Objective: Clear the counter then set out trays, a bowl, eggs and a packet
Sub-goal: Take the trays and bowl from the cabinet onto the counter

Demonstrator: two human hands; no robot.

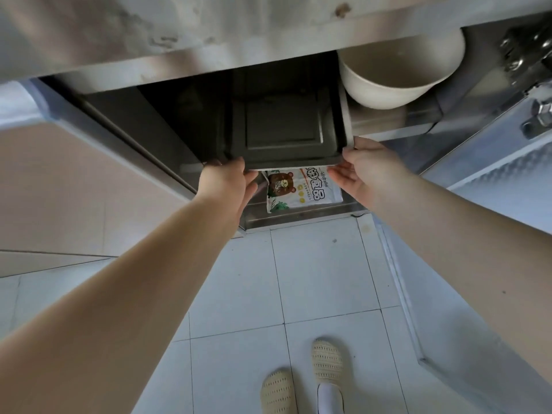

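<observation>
Both at the tray's (283,130) near edge inside the open cabinet, left hand (227,182) curled on the left corner, right hand (361,168) on the right; long axis running away under the counter; packet (301,191) beneath; bowl (397,76) up right.

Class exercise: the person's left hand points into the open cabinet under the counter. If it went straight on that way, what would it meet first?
The left hand already touches the near edge of the dark metal tray, so the tray comes first. Pushing on would likely slide it deeper into the cabinet; the depth behind it is unclear.
</observation>
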